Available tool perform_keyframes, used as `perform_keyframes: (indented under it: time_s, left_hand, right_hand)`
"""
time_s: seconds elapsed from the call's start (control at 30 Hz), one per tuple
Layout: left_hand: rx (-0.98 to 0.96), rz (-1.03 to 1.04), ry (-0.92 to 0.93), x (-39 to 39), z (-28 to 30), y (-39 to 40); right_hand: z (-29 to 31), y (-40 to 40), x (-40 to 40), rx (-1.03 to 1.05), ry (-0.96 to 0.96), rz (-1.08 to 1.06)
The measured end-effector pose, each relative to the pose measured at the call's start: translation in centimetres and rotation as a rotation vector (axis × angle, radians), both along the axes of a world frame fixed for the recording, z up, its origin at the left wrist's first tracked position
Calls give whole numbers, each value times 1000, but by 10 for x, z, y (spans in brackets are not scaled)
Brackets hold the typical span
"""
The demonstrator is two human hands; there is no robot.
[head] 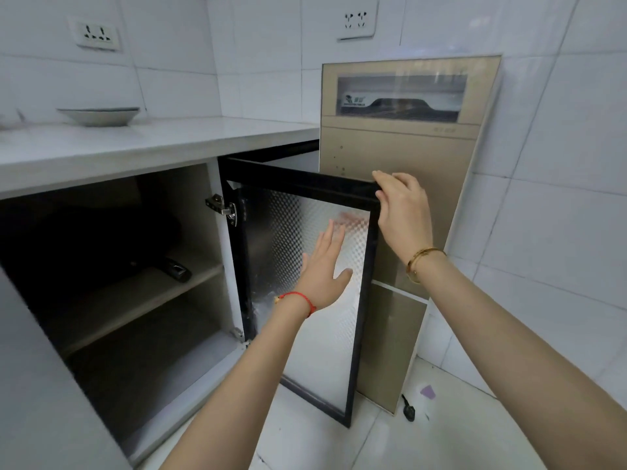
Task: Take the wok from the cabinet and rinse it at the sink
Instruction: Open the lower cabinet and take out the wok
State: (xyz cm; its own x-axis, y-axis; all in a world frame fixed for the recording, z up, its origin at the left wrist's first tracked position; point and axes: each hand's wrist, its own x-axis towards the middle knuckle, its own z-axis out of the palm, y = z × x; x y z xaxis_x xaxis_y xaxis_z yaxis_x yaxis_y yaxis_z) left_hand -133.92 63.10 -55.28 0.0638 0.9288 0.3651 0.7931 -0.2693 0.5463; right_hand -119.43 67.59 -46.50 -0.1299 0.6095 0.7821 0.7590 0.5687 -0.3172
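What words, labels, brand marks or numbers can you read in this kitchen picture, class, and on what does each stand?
No text can be read with certainty.
Gold appliance, window sticker: a green logo with characters, too blurred to read.
Gold appliance, panel below the window: faint characters, too small to read.
Two wall sockets: no print visible.

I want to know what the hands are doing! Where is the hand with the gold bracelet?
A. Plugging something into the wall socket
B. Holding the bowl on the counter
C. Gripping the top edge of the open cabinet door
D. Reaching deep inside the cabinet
C: the right hand, with the gold bracelet on its wrist, curls over the top edge of the open cabinet door, while the left hand is spread open in front of the glass.
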Motion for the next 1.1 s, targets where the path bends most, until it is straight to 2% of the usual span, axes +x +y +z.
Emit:
perform_keyframes:
  time_s: [0.3,0.5,0.63,0.83,1.1]
  left_hand:
    - [90,74,-142,-51,8,-63]
    - [167,219,-5,-93,10,-111]
    - [171,380,50,-133,0,-134]
    - [57,637,-152,-199,-24,-146]
    - [-50,758,-395,-273,-33,-126]
  right_hand:
    - [0,-33,-36,150,-34,113]
    - [-24,-52,-94,5,-33,383]
    - [-48,-62,-135,-106,-75,468]
    - [-79,-64,-200,-267,-145,562]
    - [-98,-37,-298,-426,-172,645]
